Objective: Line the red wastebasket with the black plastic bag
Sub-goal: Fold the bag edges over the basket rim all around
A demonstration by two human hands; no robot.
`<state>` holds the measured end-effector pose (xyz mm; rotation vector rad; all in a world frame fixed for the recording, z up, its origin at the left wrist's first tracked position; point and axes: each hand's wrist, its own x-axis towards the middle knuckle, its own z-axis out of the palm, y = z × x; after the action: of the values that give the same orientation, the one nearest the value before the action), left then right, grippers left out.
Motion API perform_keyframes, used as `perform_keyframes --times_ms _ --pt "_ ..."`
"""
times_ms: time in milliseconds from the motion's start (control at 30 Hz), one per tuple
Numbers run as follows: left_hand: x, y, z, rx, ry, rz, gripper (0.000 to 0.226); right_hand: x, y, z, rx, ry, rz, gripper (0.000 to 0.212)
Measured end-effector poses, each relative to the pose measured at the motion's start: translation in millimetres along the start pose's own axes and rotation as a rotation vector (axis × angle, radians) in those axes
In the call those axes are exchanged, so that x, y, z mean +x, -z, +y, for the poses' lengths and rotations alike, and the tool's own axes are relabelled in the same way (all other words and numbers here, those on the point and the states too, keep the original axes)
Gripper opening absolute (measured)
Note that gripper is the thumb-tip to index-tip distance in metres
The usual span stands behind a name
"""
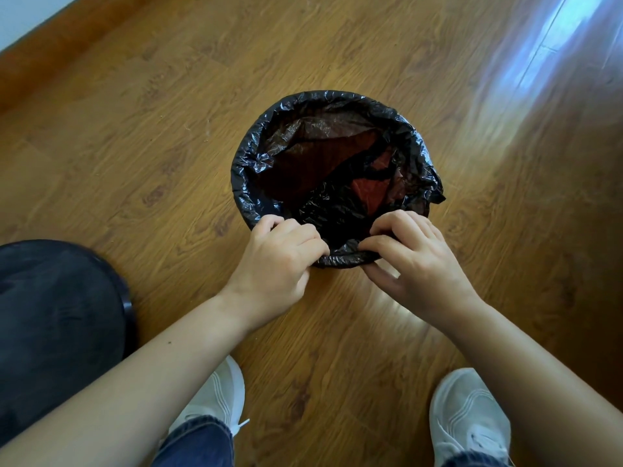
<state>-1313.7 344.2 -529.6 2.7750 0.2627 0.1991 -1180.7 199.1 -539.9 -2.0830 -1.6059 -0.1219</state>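
Note:
The red wastebasket (pixel 369 193) stands on the wooden floor in the middle of the view; its red shows only through the thin plastic inside. The black plastic bag (pixel 256 146) sits in it, with its mouth folded over the rim all round. My left hand (pixel 279 261) pinches the folded bag edge at the near left of the rim. My right hand (pixel 411 261) pinches the same edge at the near right. A loose flap of bag sticks out at the right side of the rim.
A dark round cushioned seat (pixel 57 325) sits at the left, close to my left forearm. My two white shoes (pixel 219 396) (pixel 468 419) stand on the wooden floor (pixel 135 129) below the basket. A white wall base runs across the top left corner.

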Motion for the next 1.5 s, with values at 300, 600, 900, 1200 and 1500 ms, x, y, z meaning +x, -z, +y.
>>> perform_keyframes --times_ms 300,600,900,1200,1500 --pt "-2.5 2.4 4.2 -0.049 -0.031 0.031 0.041 6.8 3.5 0.5 0.058 0.006 -0.08 0.013" --pt "-3.7 -0.6 6.1 -0.145 -0.068 0.031 0.01 1.2 7.2 -2.0 0.015 0.077 -0.081 0.02" --pt "-2.6 3.5 5.2 -0.082 -0.063 0.018 0.018 9.0 8.7 -0.7 0.032 0.072 -0.223 0.033" --pt "-4.8 -0.3 5.7 -0.014 -0.044 0.107 0.014 -0.4 6.1 -9.3 -0.154 0.092 -0.021 0.022" --pt "-9.3 7.5 -16.5 0.042 0.04 0.169 0.021 6.3 10.4 1.7 -0.084 0.056 -0.078 0.007"
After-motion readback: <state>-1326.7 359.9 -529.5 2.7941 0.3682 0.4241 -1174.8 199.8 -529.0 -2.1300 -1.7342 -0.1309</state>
